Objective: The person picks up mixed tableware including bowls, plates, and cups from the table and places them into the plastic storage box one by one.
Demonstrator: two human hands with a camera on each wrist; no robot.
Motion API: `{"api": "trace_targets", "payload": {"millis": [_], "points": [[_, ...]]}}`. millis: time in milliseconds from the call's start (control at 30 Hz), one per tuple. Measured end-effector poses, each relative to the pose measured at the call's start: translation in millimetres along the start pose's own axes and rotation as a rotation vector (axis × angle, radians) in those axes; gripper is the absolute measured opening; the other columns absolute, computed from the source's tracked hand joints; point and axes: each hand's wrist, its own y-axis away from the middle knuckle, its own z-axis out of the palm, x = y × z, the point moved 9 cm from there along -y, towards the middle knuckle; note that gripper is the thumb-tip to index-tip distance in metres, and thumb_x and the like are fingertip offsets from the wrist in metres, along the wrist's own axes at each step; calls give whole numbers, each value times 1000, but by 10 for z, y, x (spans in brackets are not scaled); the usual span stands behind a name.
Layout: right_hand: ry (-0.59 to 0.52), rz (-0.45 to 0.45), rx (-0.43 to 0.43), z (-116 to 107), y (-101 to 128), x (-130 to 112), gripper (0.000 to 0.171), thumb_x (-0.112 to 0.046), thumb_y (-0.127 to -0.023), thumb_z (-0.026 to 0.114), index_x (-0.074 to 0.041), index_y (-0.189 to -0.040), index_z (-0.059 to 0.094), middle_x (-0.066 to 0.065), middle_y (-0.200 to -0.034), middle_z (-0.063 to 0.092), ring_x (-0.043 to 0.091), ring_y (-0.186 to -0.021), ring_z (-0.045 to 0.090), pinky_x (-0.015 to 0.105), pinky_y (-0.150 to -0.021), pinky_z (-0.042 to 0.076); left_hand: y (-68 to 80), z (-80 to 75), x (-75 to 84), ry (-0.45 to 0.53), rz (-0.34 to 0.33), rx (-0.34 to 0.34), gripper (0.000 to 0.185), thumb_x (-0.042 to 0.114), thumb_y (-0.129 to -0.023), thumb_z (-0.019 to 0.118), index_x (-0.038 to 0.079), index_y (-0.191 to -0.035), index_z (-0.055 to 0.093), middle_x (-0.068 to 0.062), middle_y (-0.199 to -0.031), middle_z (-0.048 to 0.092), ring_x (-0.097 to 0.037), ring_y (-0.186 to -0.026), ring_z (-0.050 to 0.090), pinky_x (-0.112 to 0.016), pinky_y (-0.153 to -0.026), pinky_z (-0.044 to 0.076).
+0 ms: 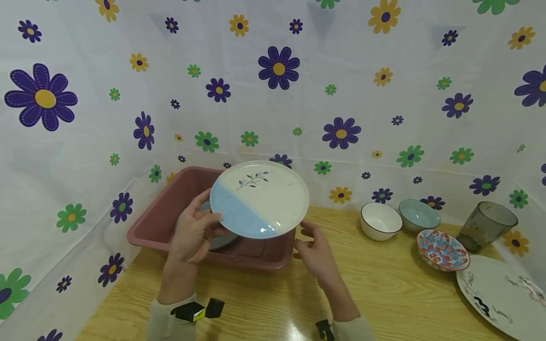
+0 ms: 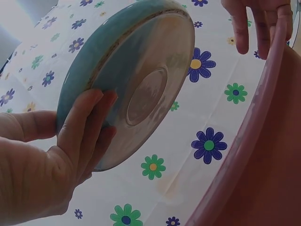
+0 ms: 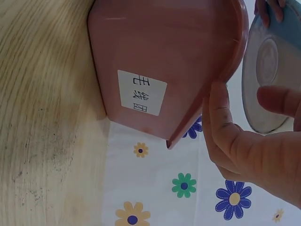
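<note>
A round plate (image 1: pixel 264 199), part white and part light blue with a blue sprig, is held tilted above the basin. My left hand (image 1: pixel 194 232) grips its left edge, thumb on the upper face and fingers against the underside, as the left wrist view shows on the plate (image 2: pixel 155 56). My right hand (image 1: pixel 315 253) is close to the plate's lower right edge and the basin's right end. Its fingers (image 3: pixel 221 110) are loosely bent with the thumb spread apart, and nothing lies between them. Inside the pink basin (image 1: pixel 149 237) a bluish dish (image 1: pixel 223 242) is partly hidden.
On the wooden table (image 1: pixel 354 289) at right stand a white bowl (image 1: pixel 381 222), a pale blue bowl (image 1: pixel 420 215), a patterned red-and-blue dish (image 1: pixel 443 251), a grey glass (image 1: pixel 486 227) and a large white plate (image 1: pixel 507 296). A paper label (image 3: pixel 141 92) is on the basin's side. Flowered cloth (image 1: pixel 239 109) hangs behind.
</note>
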Motion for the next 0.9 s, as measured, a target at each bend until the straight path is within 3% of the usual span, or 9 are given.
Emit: {"api": "trace_targets", "payload": {"millis": [367, 567, 700, 900], "points": [[71, -67, -111, 154, 49, -49, 77, -4, -90, 61, 5, -154, 20, 30, -156, 20, 39, -105, 65, 38, -77, 57, -27, -130, 23, 29, 23, 71, 65, -18, -93, 41, -3, -153, 20, -3, -101, 70, -12, -83, 71, -30, -65, 60], [143, -160, -109, 187, 55, -104, 80, -1, -88, 66, -2, -156, 23, 23, -160, 18, 40, -120, 53, 37, -82, 56, -47, -219, -2, 36, -6, 126, 65, -16, -95, 42, -3, -154, 18, -4, -105, 69, -12, -84, 71, -30, -67, 60], [138, -170, -138, 229, 63, -113, 77, 5, -87, 63, -6, -155, 28, 22, -157, 26, 41, -112, 58, 35, -75, 57, -59, -292, -23, 12, -31, 166, 64, -15, -96, 43, -1, -154, 20, -6, -111, 65, -12, -87, 70, -31, -69, 60], [127, -124, -238, 315, 73, -54, 76, 2, -89, 61, -10, -156, 27, 22, -142, 46, 30, -92, 70, 30, -69, 56, -59, -417, -64, -28, -77, 254, 63, -12, -97, 44, 4, -155, 25, -12, -127, 50, -12, -91, 68, -32, -73, 59]]}}
